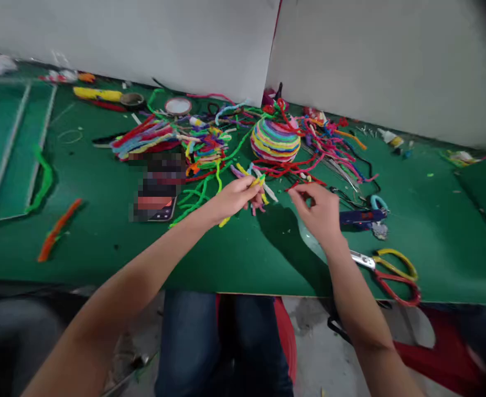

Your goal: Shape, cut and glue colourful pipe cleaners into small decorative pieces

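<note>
My left hand [241, 196] is closed around a small bunch of short pipe cleaners [260, 181] in yellow, white, green, blue and purple, whose ends stick out around the fingers. To its right, my right hand [319, 212] is raised over the table with thumb and forefinger pinched. A red pipe cleaner tip [289, 189] shows at those fingertips; how far it runs is hidden. Just beyond the hands sits a ball wound in striped, multicoloured pipe cleaners [275, 140]. Scissors [365, 259] with one yellow and one red handle lie by my right forearm.
Loose pipe cleaners [205, 146] pile up along the back, with a phone [156, 207], partly blurred out, before them. A roll of tape [178, 106] lies near the wall. On the right is a dark blue tool [361, 218]; at left, an orange pipe cleaner piece [59, 231].
</note>
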Demonstrator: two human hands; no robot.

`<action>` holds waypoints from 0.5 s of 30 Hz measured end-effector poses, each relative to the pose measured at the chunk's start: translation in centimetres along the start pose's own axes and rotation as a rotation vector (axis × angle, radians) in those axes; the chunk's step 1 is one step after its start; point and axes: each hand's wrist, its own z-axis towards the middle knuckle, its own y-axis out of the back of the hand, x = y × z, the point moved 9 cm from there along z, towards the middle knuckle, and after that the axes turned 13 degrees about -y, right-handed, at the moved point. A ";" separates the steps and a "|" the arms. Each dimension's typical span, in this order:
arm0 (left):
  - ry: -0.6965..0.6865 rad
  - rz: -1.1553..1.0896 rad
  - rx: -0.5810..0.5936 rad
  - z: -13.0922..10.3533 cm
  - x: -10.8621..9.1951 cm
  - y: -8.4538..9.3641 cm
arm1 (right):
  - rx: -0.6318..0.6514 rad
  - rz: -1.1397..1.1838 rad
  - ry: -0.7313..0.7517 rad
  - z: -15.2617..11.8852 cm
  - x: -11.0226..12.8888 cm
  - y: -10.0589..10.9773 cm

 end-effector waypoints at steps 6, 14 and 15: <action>-0.116 -0.404 -0.140 -0.1 -1.5 -0.7 | 0.629 0.302 -0.098 -3.9 1.8 -7.6; -0.227 -0.441 -0.295 -0.4 -2.0 0.4 | 0.487 0.173 -0.036 -4.0 1.4 -7.8; -0.243 -0.445 -0.321 -0.4 -2.0 0.6 | 0.420 0.102 0.003 -4.0 1.5 -7.5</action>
